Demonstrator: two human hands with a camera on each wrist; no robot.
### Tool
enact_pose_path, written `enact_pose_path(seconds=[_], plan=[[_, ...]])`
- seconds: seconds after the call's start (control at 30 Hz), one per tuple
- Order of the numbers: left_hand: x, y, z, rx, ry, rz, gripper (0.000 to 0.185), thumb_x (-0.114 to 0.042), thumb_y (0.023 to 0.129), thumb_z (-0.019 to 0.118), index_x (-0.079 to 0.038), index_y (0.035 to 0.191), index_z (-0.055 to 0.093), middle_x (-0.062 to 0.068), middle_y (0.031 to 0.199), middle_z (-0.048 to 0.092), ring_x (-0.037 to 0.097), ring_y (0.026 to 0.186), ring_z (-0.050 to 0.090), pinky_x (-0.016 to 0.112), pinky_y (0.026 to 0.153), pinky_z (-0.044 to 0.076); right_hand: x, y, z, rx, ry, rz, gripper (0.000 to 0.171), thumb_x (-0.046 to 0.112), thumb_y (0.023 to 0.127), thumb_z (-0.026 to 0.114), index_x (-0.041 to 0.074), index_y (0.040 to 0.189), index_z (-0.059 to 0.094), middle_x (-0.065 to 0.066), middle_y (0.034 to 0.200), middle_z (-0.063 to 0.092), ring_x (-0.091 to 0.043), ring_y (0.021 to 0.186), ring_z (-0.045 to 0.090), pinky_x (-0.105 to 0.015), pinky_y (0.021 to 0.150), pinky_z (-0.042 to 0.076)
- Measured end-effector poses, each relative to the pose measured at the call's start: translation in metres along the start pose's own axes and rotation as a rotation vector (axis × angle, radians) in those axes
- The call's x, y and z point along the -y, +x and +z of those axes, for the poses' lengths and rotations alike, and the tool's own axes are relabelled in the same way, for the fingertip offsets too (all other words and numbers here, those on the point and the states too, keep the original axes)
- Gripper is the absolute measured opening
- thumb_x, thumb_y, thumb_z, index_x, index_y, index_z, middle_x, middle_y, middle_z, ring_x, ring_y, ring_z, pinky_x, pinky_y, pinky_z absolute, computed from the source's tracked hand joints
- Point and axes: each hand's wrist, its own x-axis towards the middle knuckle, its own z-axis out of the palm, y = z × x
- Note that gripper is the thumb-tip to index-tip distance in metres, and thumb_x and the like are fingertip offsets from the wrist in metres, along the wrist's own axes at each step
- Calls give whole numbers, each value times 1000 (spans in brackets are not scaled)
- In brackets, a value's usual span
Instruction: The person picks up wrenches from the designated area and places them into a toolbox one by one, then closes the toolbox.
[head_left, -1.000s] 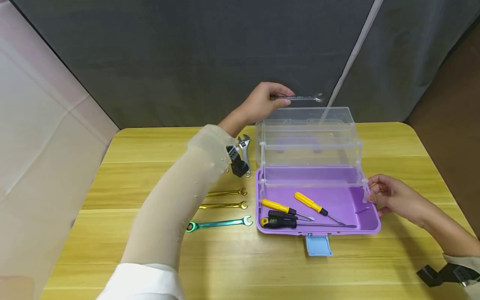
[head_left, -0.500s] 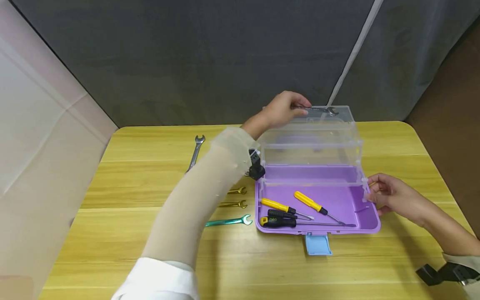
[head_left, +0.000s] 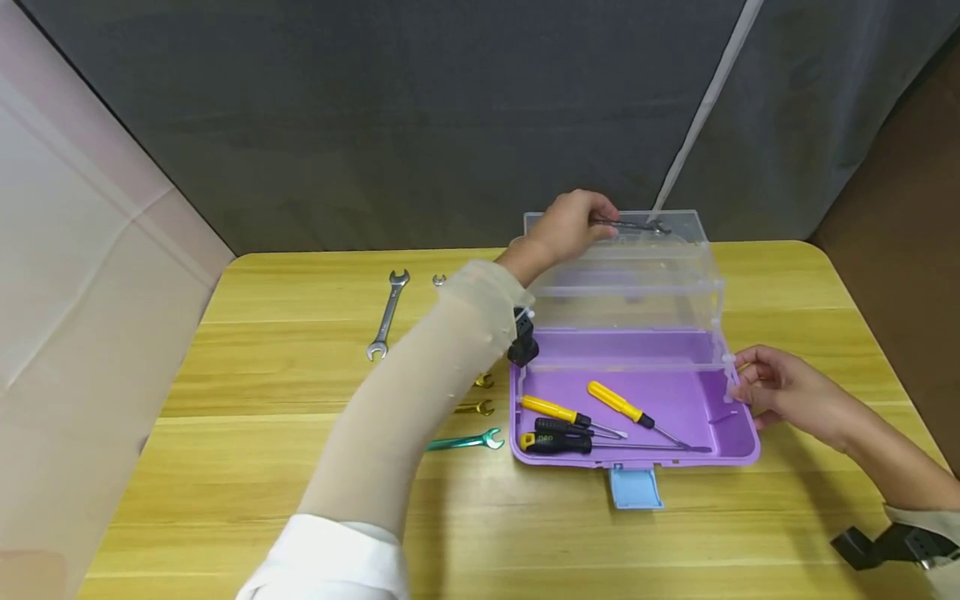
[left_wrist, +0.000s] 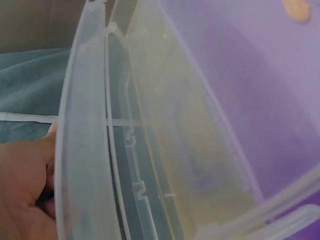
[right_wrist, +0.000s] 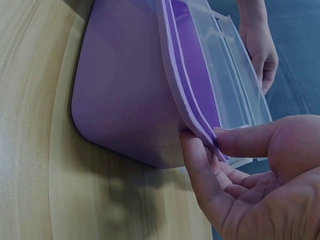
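In the head view my left hand (head_left: pixel 567 227) pinches a silver wrench (head_left: pixel 637 225) over the upper clear tier (head_left: pixel 626 310) of a raised plastic toolbox. The left wrist view shows that hand (left_wrist: pixel 25 185) beside the clear wall, the wrench out of sight. At the right side, my right hand (head_left: pixel 787 390) holds the rim of the purple toolbox base (head_left: pixel 675 400); in the right wrist view thumb and fingers pinch the purple rim (right_wrist: pixel 187 100). Inside the base lie yellow-handled screwdrivers (head_left: pixel 617 400) and black-handled screwdrivers (head_left: pixel 562 443).
Left of the toolbox on the wooden table (head_left: pixel 262 450) lie a silver open-ended wrench (head_left: pixel 389 313), a green wrench (head_left: pixel 468 440) and gold wrenches (head_left: pixel 476 408), partly hidden by my left forearm. A blue latch (head_left: pixel 636 488) hangs open at the front. A dark curtain (head_left: pixel 337 125) stands behind.
My left hand has moved right and down with the wrench, from behind the toolbox's left side to over its clear upper tier. The right hand keeps its hold on the rim.
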Motion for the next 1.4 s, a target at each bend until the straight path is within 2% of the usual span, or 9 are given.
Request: enact_pose_path(seconds=[0.17, 0.3, 0.43, 0.53, 0.6, 0.77, 0.93, 1.17, 1.4], plan=[[0, -3, 0, -57, 69, -53, 31, -30, 93, 76, -10, 117, 71, 1, 112, 68, 10, 96, 58, 23, 84, 47, 0, 0, -1, -2, 6, 1, 32, 0, 103, 53, -13, 129, 38, -11, 97, 58, -16, 79, 63, -36, 66, 59], [7, -6, -4, -46, -82, 12, 36, -20, 93, 78, -3, 123, 68, 8, 120, 67, 16, 104, 58, 22, 87, 46, 0, 0, 0, 1, 12, 2, 32, 0, 103, 53, -12, 128, 38, -11, 98, 59, -16, 79, 63, -36, 66, 59], [14, -9, -12, 33, -280, 64, 44, -4, 97, 67, 5, 138, 55, 18, 138, 57, 24, 120, 57, 25, 92, 48, -1, 0, 0, 0, 10, 3, 32, 0, 103, 54, -12, 128, 38, -10, 97, 58, -16, 79, 63, -36, 65, 59], [18, -12, -15, 71, -335, 50, 45, 2, 100, 58, 7, 143, 48, 20, 143, 52, 24, 123, 56, 26, 91, 49, -1, 0, 0, 2, 6, -1, 32, 0, 103, 54, -12, 128, 38, -10, 97, 58, -16, 79, 63, -36, 65, 59], [18, -13, -16, 69, -332, 25, 41, 3, 102, 54, 8, 142, 47, 20, 139, 54, 23, 112, 59, 25, 86, 50, -1, 0, 0, 3, 4, -3, 32, 0, 103, 54, -12, 128, 39, -10, 97, 58, -16, 79, 63, -36, 65, 59], [13, -13, -14, 60, -120, -33, 34, -8, 106, 52, 4, 139, 52, 16, 122, 62, 19, 89, 60, 27, 77, 47, 0, -1, -1, 1, 4, -4, 32, 0, 103, 54, -12, 128, 38, -11, 97, 58, -17, 79, 63, -36, 66, 59], [7, -12, -13, 94, 186, -28, 37, -21, 107, 53, -7, 141, 56, 7, 133, 60, 17, 118, 56, 28, 97, 46, 0, -1, -1, 1, 10, -10, 33, 1, 103, 54, -13, 128, 38, -12, 98, 57, -17, 79, 63, -36, 66, 59], [8, -13, -10, 69, 249, -42, 38, -24, 106, 55, -10, 141, 60, 5, 133, 55, 16, 122, 51, 29, 101, 45, -1, 0, 0, -1, 16, -11, 34, 0, 103, 54, -14, 129, 38, -11, 97, 58, -17, 79, 63, -36, 65, 59], [12, -14, -6, 7, 212, -70, 31, -21, 99, 69, -9, 128, 69, 3, 126, 65, 17, 118, 58, 30, 100, 46, -1, 0, 1, 4, 23, -10, 33, 0, 103, 53, -14, 129, 38, -12, 98, 58, -17, 80, 63, -37, 66, 60]])
